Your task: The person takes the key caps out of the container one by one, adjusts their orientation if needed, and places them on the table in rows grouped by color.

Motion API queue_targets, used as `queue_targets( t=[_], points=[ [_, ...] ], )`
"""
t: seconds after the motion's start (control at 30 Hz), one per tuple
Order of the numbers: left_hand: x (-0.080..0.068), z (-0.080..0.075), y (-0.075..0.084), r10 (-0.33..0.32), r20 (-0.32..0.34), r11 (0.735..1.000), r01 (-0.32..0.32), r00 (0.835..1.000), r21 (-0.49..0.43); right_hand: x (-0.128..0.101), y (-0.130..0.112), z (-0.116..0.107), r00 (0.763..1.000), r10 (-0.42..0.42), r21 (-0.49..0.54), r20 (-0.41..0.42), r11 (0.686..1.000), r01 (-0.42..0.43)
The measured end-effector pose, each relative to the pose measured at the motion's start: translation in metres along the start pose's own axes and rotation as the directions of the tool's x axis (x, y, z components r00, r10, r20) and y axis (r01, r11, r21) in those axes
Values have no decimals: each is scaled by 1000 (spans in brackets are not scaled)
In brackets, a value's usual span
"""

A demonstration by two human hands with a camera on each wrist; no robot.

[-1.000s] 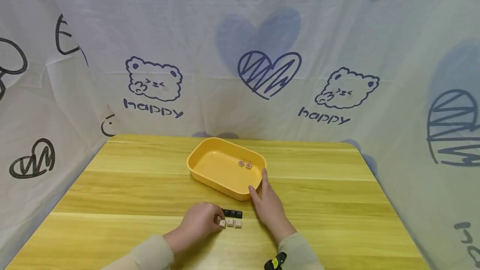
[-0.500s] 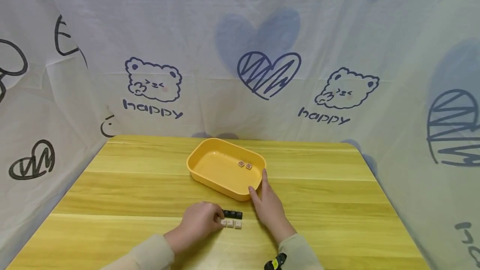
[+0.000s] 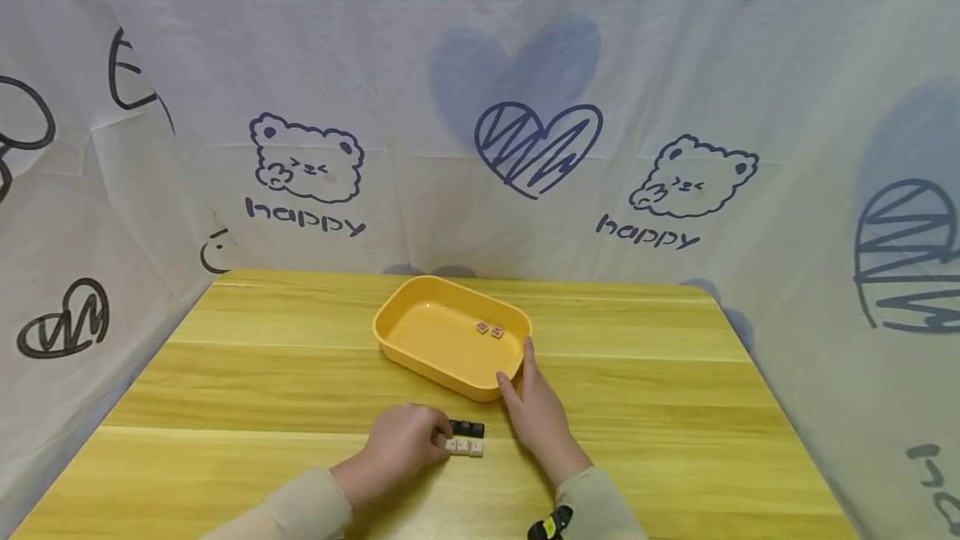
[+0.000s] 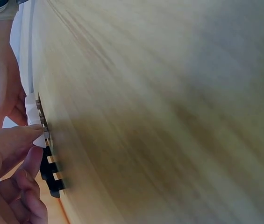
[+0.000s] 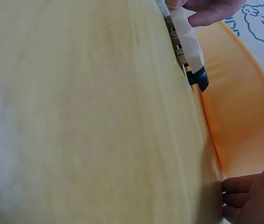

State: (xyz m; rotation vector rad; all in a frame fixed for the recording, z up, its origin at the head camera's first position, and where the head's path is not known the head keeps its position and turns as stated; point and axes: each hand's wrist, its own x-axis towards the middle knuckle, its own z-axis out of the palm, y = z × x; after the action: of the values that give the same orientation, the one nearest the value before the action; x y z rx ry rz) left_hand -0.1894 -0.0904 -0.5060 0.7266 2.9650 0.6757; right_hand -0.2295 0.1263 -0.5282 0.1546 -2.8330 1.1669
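Observation:
In the head view, my left hand (image 3: 405,444) is at the left end of a short row of white keycaps (image 3: 462,447). Its thumb and forefinger pinch the leftmost white keycap, which they partly cover. Just behind lies a row of black keycaps (image 3: 467,428), its left end hidden by the fingers. The left wrist view shows the thumb against the white keycaps (image 4: 32,109), the black keycaps (image 4: 50,173) beyond. My right hand (image 3: 542,415) holds the near right corner of a yellow tray (image 3: 431,373), thumb at the front rim and fingers along the right side.
Two small keycaps (image 3: 491,329) lie in the tray's right part, hollow side seemingly up. The wood-grain table (image 3: 660,407) reaches back to a white printed cloth (image 3: 420,107), which also hangs at both sides.
My left hand has shifted slightly right, and the leftmost white keycap has moved with it, narrowing the gap to its neighbour. My right hand and the tray stay put.

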Motion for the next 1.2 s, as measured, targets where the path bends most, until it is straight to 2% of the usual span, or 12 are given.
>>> queue_targets(
  t=[0.23, 0.37, 0.5, 0.7, 0.8, 0.93, 1.07, 1.2],
  points=[
    [2, -4, 2, 4, 10, 1000, -4, 1000, -9, 1, 0, -1, 1000, -6, -6, -4, 1000, 6],
    [7, -15, 3, 27, 0, 1000, -27, 1000, -10, 2, 1, -1, 1000, -2, -5, -4, 1000, 2],
    [17, -33, 8, 52, -22, 999, -52, 998, 13, 2, 2, 0, 1000, 5, -11, -2, 1000, -5],
    [37, -54, 16, 100, -87, 990, -90, 991, 110, 1, 2, 0, 1000, 6, -6, -6, 1000, -6],
    [49, -62, 17, 124, -92, 981, -108, 988, 161, 1, 2, 0, 1000, 2, -7, -9, 1000, -2],
    [67, -71, 18, 117, -54, 976, -105, 992, 193, 2, 2, -1, 1000, 6, -5, -7, 1000, -6],
    [85, -80, 20, 95, 9, 979, -95, 995, 178, 3, 2, -1, 1000, 18, 0, 1, 1000, -18],
    [104, -83, 17, 90, 69, 978, -101, 994, 181, 3, 1, 0, 1000, 28, 1, 8, 1000, -28]
  ],
)
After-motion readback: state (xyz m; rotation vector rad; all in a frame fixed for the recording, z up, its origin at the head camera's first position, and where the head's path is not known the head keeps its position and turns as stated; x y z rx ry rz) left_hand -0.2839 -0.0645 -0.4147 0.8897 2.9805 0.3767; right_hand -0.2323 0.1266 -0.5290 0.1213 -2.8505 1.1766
